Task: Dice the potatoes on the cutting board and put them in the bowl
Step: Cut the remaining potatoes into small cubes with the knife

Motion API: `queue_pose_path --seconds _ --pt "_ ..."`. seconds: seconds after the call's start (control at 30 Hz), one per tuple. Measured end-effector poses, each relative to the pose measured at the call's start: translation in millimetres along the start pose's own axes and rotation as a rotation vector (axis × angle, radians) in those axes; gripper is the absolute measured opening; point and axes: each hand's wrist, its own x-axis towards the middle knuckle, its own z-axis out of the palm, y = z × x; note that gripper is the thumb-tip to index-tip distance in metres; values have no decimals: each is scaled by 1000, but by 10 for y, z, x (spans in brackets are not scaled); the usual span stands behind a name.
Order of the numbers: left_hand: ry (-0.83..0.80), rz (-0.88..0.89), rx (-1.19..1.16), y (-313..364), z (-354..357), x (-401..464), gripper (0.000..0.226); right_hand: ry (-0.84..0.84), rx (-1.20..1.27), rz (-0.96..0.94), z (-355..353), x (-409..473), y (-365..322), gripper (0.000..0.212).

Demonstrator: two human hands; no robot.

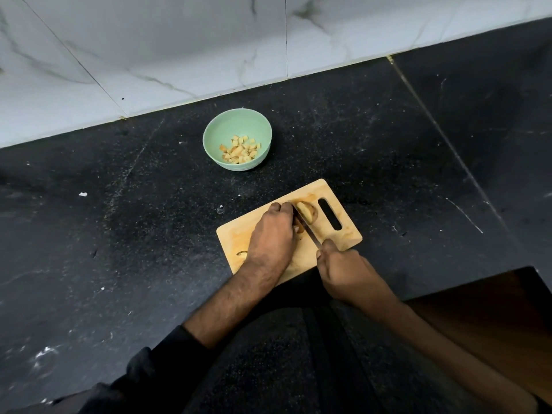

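The right hand sits nearest, its fingers curled round the handle of a knife whose blade runs up and left across the wooden cutting board. The left hand lies palm-down on the board, fingertips bent onto a potato – the blade passes right beside those fingers, with a cut piece showing on its far side. Another scrap of potato peeks out by the left wrist (mostly hidden). Beyond the board, well apart, a green bowl on the black countertop holds diced potato cubes – a small heap.
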Motion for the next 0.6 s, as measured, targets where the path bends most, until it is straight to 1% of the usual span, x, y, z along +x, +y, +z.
queue_pose_path --seconds 0.17,0.3,0.4,0.5,0.6 --pt "-28 31 121 42 -3 40 19 -59 -21 26 -29 24 -11 19" --pt "-43 35 149 28 23 45 18 -76 -59 29 -50 24 31 15" --pt "-43 42 145 2 29 54 19 -91 -33 24 -45 56 62 15" --pt "-41 53 119 -33 36 53 15 -99 -5 12 -7 107 81 16" --pt "-38 43 82 -64 52 53 19 -105 22 -2 44 170 83 18"
